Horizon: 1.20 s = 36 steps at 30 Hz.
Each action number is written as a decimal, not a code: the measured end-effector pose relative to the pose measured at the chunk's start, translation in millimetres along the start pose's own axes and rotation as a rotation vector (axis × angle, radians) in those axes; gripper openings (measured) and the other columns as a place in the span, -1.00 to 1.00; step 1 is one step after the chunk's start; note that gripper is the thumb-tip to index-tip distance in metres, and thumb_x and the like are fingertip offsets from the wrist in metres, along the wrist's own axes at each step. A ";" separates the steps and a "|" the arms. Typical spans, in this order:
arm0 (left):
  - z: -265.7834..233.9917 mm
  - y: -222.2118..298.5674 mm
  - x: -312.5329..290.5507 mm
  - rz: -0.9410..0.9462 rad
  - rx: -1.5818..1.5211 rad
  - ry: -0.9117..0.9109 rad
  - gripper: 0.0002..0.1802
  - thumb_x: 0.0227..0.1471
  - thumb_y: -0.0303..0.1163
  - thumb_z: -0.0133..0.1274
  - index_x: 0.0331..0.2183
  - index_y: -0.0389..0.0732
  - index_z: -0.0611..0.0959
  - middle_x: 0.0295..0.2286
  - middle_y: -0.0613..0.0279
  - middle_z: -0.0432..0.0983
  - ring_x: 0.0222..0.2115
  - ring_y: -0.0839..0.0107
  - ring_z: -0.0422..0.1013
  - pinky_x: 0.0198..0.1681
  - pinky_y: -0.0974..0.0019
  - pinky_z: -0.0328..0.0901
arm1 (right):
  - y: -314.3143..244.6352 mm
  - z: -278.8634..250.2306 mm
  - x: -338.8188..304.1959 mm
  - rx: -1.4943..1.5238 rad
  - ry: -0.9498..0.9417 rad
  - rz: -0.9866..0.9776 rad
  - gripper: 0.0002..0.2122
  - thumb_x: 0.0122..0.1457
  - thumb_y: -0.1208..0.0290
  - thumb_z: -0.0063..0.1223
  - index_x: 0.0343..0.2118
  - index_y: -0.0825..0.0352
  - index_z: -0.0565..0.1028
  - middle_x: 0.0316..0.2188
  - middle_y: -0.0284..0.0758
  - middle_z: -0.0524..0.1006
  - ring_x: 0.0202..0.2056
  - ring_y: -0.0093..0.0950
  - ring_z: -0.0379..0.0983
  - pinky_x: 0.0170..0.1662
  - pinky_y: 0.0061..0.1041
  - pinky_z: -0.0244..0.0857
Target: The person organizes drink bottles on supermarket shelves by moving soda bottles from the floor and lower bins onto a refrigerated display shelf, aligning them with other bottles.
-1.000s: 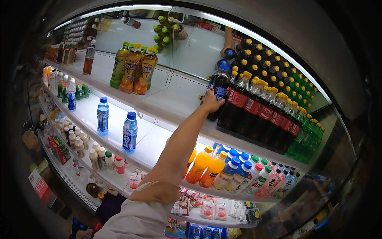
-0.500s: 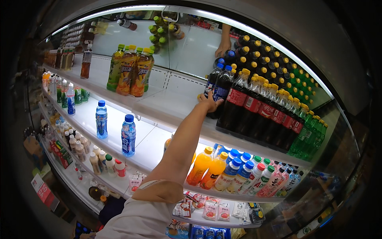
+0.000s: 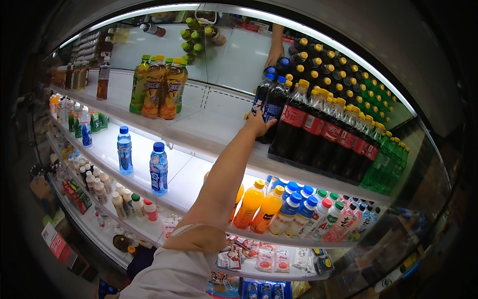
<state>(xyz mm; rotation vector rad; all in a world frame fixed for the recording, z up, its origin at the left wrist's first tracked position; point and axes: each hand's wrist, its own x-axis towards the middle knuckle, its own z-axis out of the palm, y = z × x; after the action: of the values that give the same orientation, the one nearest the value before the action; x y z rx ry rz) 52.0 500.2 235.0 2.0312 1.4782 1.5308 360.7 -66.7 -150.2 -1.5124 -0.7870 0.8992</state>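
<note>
My left hand (image 3: 257, 125) reaches up to the top shelf (image 3: 209, 137) and is closed around the lower part of two dark cola bottles with blue caps and blue labels. One blue-capped cola bottle (image 3: 273, 104) stands on the right, its mate (image 3: 260, 94) on the left. My thumb lies on the right side and some fingers curl round the left; the other fingertips are hidden. Right beside them stands a block of red-labelled cola bottles (image 3: 294, 117) with yellow caps. My right hand is out of view.
A mirrored back panel (image 3: 234, 60) reflects the bottles and my arm. Green and orange tea bottles (image 3: 154, 89) stand left on the top shelf. Below are blue drink bottles (image 3: 159, 172), orange juice bottles (image 3: 249, 207) and milk drinks. Green soda bottles (image 3: 383, 159) fill the right end.
The view has shifted slightly. My left hand stays at the blue-capped cola bottles, which stand in nearly the same place beside the red-labelled ones.
</note>
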 end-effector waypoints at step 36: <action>-117.3 70.5 -154.2 0.288 -0.558 0.236 -0.15 0.17 0.25 -0.38 0.16 -0.31 0.26 0.11 -0.07 0.25 0.20 0.17 0.10 0.25 0.14 -0.02 | 54.7 -99.3 -104.8 0.106 0.310 0.166 -0.65 0.24 0.15 -0.02 -0.09 0.35 0.42 -0.35 -0.24 0.52 -0.43 -0.50 0.45 -0.41 -0.42 0.36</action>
<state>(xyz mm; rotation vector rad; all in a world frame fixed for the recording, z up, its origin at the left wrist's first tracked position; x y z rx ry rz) 3.6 299.9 238.9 1.8145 0.7032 2.0655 397.1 -212.1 -187.3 -1.5908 -0.3882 0.7886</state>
